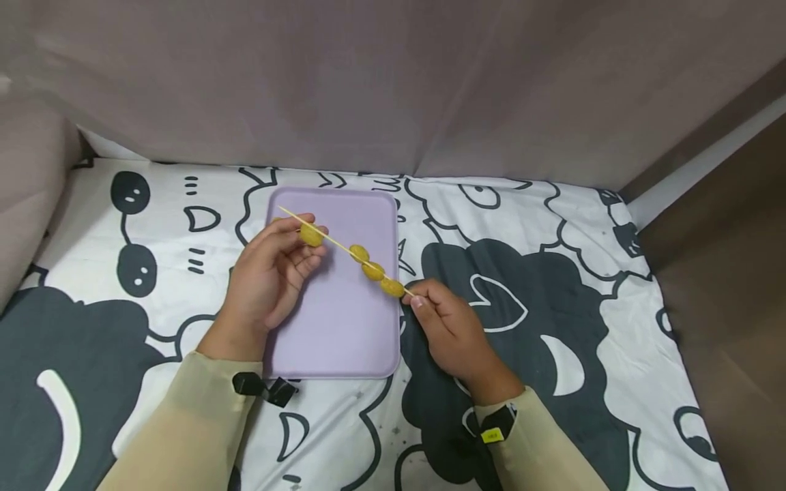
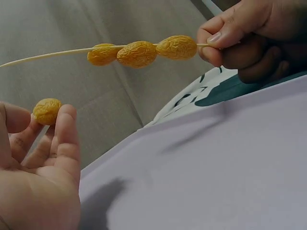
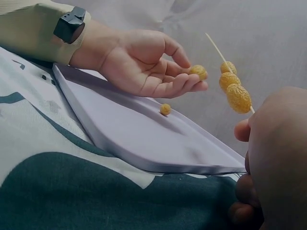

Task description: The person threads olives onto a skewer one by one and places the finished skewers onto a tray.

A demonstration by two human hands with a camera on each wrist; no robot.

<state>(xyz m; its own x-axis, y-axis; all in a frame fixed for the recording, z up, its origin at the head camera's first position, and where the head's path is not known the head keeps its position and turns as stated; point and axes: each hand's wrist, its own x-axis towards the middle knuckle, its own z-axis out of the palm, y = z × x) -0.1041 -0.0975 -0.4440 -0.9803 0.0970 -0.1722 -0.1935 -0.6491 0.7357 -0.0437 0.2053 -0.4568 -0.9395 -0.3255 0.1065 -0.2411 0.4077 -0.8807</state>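
Note:
A thin wooden skewer [image 1: 334,241] carries three wrinkled yellow dried fruits [image 2: 136,53], pushed together towards one end. My right hand [image 1: 451,331] pinches the skewer just below the lowest fruit. Between the thumb and fingertips of my left hand [image 1: 270,273] is a single loose fruit [image 2: 47,111], apart from the skewer in both wrist views. The skewer's bare tip [image 3: 207,34] points up and away from the right hand. Another fruit [image 3: 165,109] lies on the lilac tray [image 1: 334,348] beneath the hands; the left hand mostly hides it in the head view.
The tray has a low raised rim and lies on a white cloth [image 1: 166,198] printed with dark cartoon shapes. Behind rises a grey-brown fabric wall [image 1: 368,88], with a brown panel [image 1: 731,293] at the right. Both wrists wear small black devices [image 1: 248,384].

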